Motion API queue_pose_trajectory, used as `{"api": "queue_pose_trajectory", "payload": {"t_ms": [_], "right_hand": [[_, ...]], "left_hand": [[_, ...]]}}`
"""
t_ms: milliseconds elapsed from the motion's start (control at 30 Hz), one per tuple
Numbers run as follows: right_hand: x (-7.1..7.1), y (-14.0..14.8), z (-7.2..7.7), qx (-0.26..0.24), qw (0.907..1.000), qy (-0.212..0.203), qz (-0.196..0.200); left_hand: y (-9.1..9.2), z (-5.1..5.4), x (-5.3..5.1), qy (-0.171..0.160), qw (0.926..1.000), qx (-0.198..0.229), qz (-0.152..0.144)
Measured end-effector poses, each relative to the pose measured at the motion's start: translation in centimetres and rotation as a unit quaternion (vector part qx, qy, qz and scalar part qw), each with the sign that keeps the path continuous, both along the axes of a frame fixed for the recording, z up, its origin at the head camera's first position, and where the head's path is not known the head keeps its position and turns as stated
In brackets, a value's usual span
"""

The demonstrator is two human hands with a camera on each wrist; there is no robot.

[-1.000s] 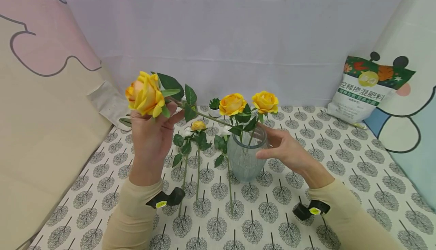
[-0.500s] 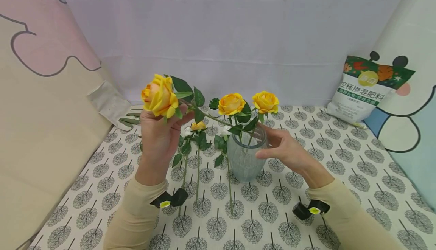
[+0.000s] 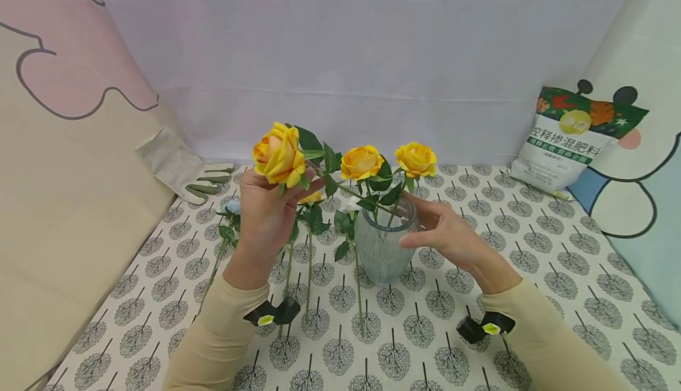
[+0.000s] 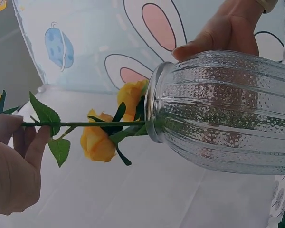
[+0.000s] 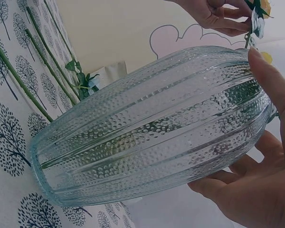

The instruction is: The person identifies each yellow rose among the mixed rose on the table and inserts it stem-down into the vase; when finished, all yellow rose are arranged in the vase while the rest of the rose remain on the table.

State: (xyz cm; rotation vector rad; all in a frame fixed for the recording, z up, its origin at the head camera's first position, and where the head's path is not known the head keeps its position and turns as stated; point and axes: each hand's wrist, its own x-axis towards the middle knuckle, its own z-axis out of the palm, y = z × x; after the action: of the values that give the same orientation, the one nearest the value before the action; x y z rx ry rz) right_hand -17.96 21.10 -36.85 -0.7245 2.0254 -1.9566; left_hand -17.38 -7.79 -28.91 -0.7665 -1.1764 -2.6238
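At far left, a hanging with a pink cartoon print (image 3: 69,77) flanks the table, and a pale work glove with green fingers (image 3: 183,169) lies at the back corner, propped partly against it. Next, a light-blue flower (image 3: 232,206) lies on the tree-patterned cloth (image 3: 564,249), its stem slanting toward the person's left sleeve (image 3: 213,338). The left hand (image 3: 266,210), raised above the table, pinches the stem of a yellow rose (image 3: 279,154) just below the bloom; the stem slopes down rightward to the mouth of a ribbed glass vase (image 3: 385,255), though how far inside it reaches is hard to tell. Behind and below that hand, a second yellow rose (image 3: 311,198) and a white flower (image 3: 352,203) lie flat, stems toward the viewer. The vase stands upright near the table's center, with two yellow roses (image 3: 388,162) rising from it. The right hand (image 3: 452,237) grips its upper side, thumb in front and fingers behind. At far right, a white-and-green printed bag (image 3: 569,142) leans at the back edge.
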Motion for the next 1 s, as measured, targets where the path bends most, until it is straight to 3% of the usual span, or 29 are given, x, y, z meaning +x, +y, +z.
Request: {"api": "queue_pose_trajectory", "payload": {"t_ms": [200,500,1000], "right_hand": [[0.0,0.1,0.0,0.002,1.0000,0.000,0.000],[0.1,0.1,0.0,0.005,1.0000,-0.005,-0.002],[0.1,0.2,-0.1,0.029,0.9995,0.000,-0.011]], "left_hand": [[0.3,-0.3,0.0,0.010,0.9990,-0.044,-0.002],[1.1,-0.7,0.1,-0.003,0.9976,-0.068,-0.004],[2.4,-1.7,-0.6,-0.027,0.9929,-0.113,0.023]]}}
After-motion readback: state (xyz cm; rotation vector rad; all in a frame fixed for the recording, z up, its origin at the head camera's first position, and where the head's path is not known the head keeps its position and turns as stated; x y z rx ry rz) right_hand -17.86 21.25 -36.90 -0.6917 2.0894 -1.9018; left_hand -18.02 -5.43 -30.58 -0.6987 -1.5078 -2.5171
